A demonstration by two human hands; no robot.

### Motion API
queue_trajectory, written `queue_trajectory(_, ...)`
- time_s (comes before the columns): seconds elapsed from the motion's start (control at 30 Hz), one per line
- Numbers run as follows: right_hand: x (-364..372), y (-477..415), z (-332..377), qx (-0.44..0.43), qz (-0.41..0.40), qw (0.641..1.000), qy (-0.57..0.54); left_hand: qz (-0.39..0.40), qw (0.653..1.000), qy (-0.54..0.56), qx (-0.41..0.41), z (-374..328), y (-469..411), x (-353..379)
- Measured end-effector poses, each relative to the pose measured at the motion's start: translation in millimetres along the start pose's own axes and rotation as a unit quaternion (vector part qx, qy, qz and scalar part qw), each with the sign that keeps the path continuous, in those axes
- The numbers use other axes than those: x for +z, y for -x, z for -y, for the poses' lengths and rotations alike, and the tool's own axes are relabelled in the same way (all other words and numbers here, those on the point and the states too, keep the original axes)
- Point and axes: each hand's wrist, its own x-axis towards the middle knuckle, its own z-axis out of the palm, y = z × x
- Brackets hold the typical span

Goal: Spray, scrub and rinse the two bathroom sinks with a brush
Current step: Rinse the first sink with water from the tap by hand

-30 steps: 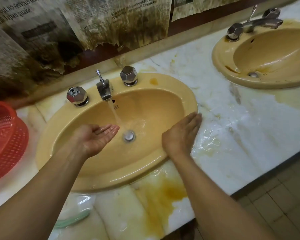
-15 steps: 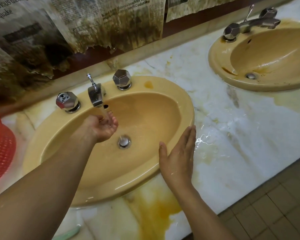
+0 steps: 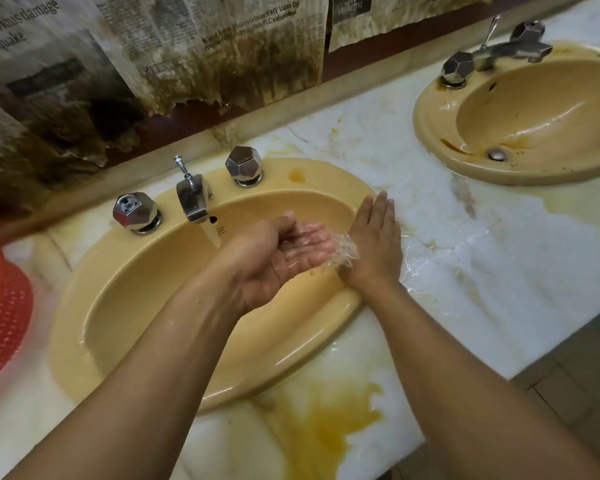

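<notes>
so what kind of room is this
Most likely a shared bathroom or washroom: two yellow basins, the near sink and the far sink, sit in one stained marble counter, and the near chrome tap is running water.

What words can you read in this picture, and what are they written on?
"serious damage" and "pan quake", cut off at the edge: left newspaper sheet on the wall.
"launch MY Value Up", then "PLC valuations": middle newspaper sheet.
Small print on every sheet, including the right newspaper sheet: too blurred.
Dark mark inside the near sink: too small.
</notes>
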Motion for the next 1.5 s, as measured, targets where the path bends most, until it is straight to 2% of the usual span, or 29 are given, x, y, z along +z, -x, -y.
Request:
queue_trajectory(0.1, 0, 2, -5, 0.0, -0.003, 1.0, -0.018, -0.069, 0.997, 0.041, 0.01, 2, -1, -28)
queue_trajectory(0.2, 5, 49, -7, 0.011, 0.015, 0.997, -0.075, -0.142, 0.984, 0.104, 0.003, 7, -8, -70)
queue_trajectory(0.27, 7, 61, -6, 0.016, 0.015, 0.998, -0.065, -0.17, 0.973, 0.157, -0.005, 11, -13, -96)
queue_trajectory(0.43, -1, 16, -7, 0.048, -0.004, 0.989, -0.143, -0.195, 0.95, 0.242, -0.019, 12, -29, -132)
queue_trajectory(0.53, 0, 24, -18, 0.033, -0.038, 0.977, -0.208, -0.194, 0.947, 0.256, -0.031, 7, -37, -134)
queue_trajectory(0.73, 6, 21, -20, 0.018, -0.059, 0.976, -0.208, -0.207, 0.933, 0.291, -0.049, -8, -54, -111)
queue_trajectory(0.83, 8, 19, -17, 0.01, -0.049, 0.982, -0.185, -0.176, 0.94, 0.285, -0.057, -12, -63, -87)
queue_trajectory(0.93, 5, 8, -16, -0.014, -0.013, 0.996, -0.082, -0.067, 0.967, 0.243, -0.043, -14, -60, -43)
queue_trajectory(1.0, -2, -9, -17, -0.066, 0.018, 0.998, 0.016, 0.007, 0.975, 0.221, -0.031, -15, -54, -10)
queue_trajectory(1.07, -10, -37, -15, -0.117, 0.045, 0.99, 0.06, 0.025, 0.98, 0.198, -0.012, -12, -51, 10)
queue_trajectory(1.2, -17, -70, -12, -0.187, 0.079, 0.975, 0.084, -0.062, 0.97, 0.233, 0.012, 5, -56, -6)
queue_trajectory(1.37, -11, -21, -32, -0.156, 0.075, 0.985, 0.012, -0.179, 0.934, 0.31, 0.018, 15, -52, -63)
queue_trajectory(1.5, -14, -49, -28, -0.176, 0.088, 0.98, 0.039, -0.231, 0.914, 0.332, 0.024, 7, -56, -91)
